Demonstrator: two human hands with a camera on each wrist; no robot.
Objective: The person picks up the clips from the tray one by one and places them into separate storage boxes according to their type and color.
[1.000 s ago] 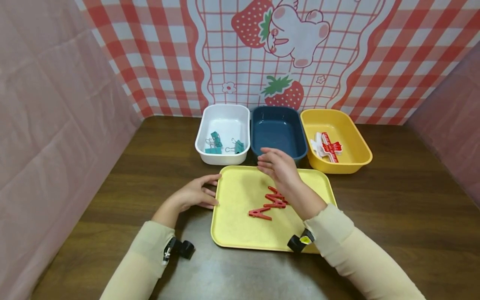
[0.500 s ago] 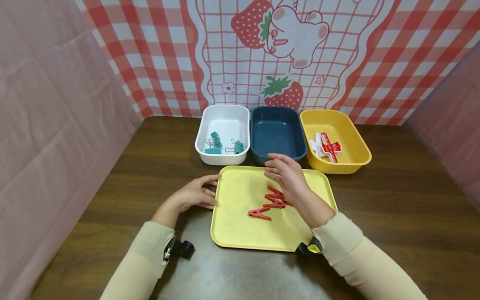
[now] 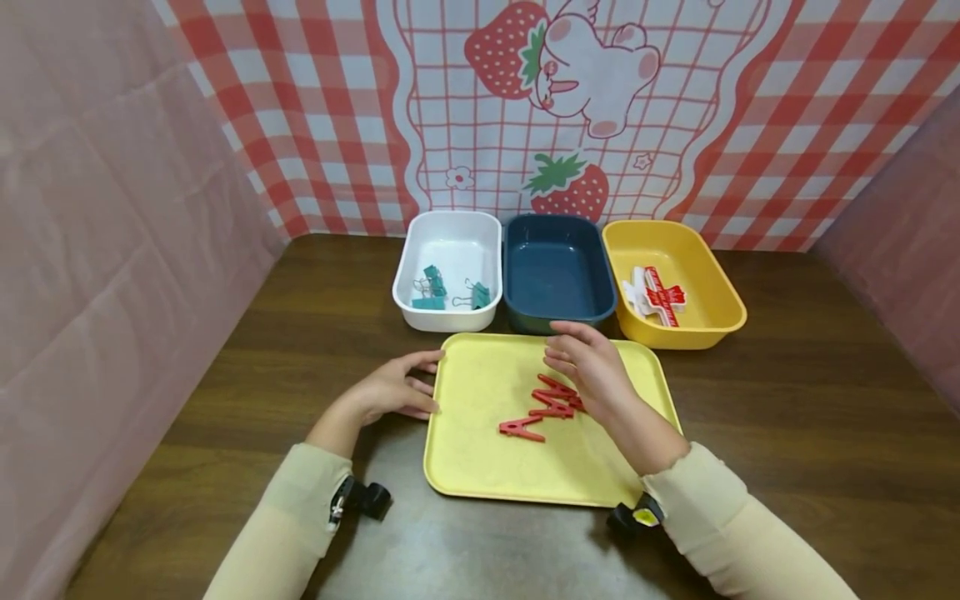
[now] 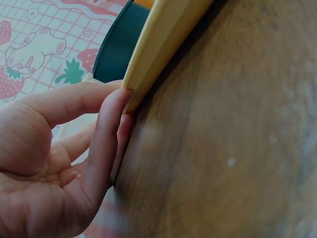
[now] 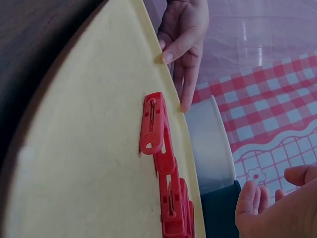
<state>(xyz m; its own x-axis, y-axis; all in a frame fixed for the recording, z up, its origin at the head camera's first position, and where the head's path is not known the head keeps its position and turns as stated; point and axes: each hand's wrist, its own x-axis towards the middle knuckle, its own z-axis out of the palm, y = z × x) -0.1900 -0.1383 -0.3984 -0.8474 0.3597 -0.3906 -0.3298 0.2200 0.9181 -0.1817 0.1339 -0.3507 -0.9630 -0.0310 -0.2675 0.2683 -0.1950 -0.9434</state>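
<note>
Several red clothespins lie in a loose group on the pale yellow tray. In the right wrist view, the clothespins form a row along the tray surface. My left hand touches the tray's left rim with its fingertips; in the left wrist view the thumb and fingers meet the rim from outside. Above the tray's right half hovers my right hand, fingers loosely bent and holding nothing. It partly covers the rightmost clothespin in the head view.
Behind the tray stand a white bin with teal binder clips, a dark blue bin and a yellow bin holding red and white clips. A checked cloth hangs behind them.
My right hand has drawn back from the dark blue bin's front edge, moving right and toward me over the tray. The left hand and the clothespins have stayed put.
</note>
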